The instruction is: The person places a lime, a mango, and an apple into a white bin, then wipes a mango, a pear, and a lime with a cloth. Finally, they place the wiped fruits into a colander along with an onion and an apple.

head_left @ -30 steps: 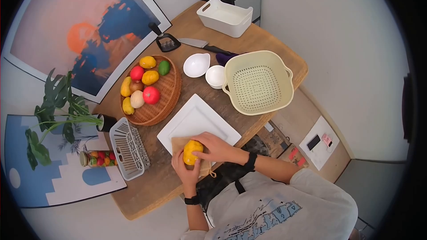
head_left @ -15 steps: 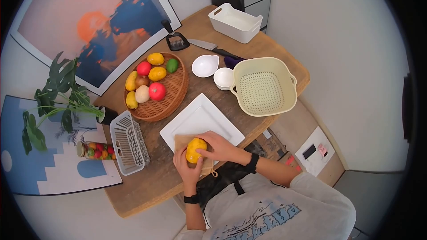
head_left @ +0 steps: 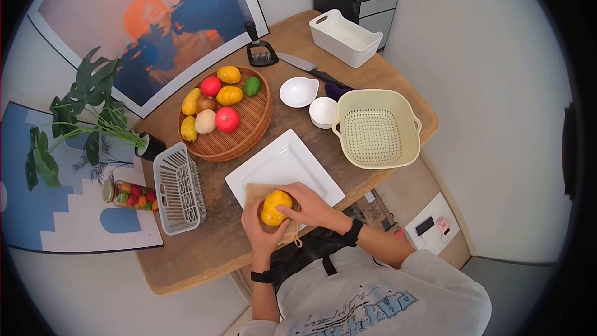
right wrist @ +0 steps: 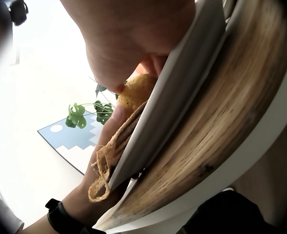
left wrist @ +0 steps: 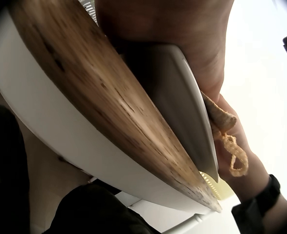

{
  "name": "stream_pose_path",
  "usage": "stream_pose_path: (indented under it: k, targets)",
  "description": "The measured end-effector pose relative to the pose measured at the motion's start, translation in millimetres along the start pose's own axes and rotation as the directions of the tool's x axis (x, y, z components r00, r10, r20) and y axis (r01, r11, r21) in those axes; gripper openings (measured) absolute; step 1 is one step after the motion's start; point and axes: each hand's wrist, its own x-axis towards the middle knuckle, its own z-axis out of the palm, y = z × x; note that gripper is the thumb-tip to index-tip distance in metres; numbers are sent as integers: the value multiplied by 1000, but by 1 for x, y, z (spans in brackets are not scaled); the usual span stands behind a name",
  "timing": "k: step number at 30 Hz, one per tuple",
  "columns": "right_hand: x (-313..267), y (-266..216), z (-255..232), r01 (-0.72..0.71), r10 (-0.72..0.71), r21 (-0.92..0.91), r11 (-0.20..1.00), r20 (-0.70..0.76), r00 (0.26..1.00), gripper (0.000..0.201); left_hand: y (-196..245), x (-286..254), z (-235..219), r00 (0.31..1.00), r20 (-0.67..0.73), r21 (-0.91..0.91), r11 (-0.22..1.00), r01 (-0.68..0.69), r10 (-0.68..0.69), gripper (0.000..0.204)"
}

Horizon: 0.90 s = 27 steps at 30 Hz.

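Both hands hold a yellow oval fruit (head_left: 273,208) with a lumpy, speckled skin. My left hand (head_left: 257,234) curls round its left side, and my right hand (head_left: 311,207) grips it from the right with the thumb on its front. Below the fruit lies a tan cloth piece (head_left: 255,193) with a twine loop, over the near corner of a white square plate (head_left: 291,143). In the right wrist view, the fruit (right wrist: 136,92) shows just over the cloth (right wrist: 129,127). The left wrist view hides the fruit behind the hand.
A wicker tray (head_left: 258,121) of fruit and a grey basket (head_left: 163,202) stand left. Small white bowls (head_left: 299,91), a cream colander (head_left: 404,143) and a white bin (head_left: 339,40) stand behind and right. A knife (head_left: 298,60) lies near a black-handled tool (head_left: 262,55).
The head view has shifted and turned, so the table's things appear moved. Both hands keep their hold on the fruit over the cloth, with little change of grip.
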Motion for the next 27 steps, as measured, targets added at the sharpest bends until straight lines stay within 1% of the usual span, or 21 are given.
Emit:
stream_pose_path:
  k: [3, 6, 9, 12, 15, 19, 22, 27]
  targets:
    - [1, 1, 1, 6, -6, 6, 1000, -3, 1000, 56, -9, -1, 3, 997, 5, 49, 996, -79, 79, 70]
    - [0, 1, -1, 21, -21, 10, 1000, -8, 1000, 55, -10, -2, 3, 996, 4, 35, 996, -87, 87, 68]
    - [0, 0, -2, 38, -38, 21, 999, -15, 999, 55, -15, -2, 0, 990, 46, 103, 985, -139, 135, 66]
    - [0, 1, -1, 54, -53, 23, 998, -22, 998, 54, -13, -1, -1, 992, 43, 87, 989, -119, 115, 64]
    - [1, 3, 1, 52, -52, 9, 999, -25, 998, 54, -3, -2, 1, 1000, -8, -27, 1000, -1, 1, 62]
    - [0, 2, 1, 41, -41, 4, 999, -19, 999, 54, -12, -3, 4, 999, -9, 15, 999, -41, 41, 61]
    - [-1, 1, 0, 67, -67, 13, 998, -29, 997, 54, -18, -6, 4, 997, 11, 59, 995, -77, 77, 61]
    - [0, 1, -2, 67, -67, 2, 998, 10, 998, 54, -18, -4, 1, 994, 27, 100, 989, -107, 104, 64]
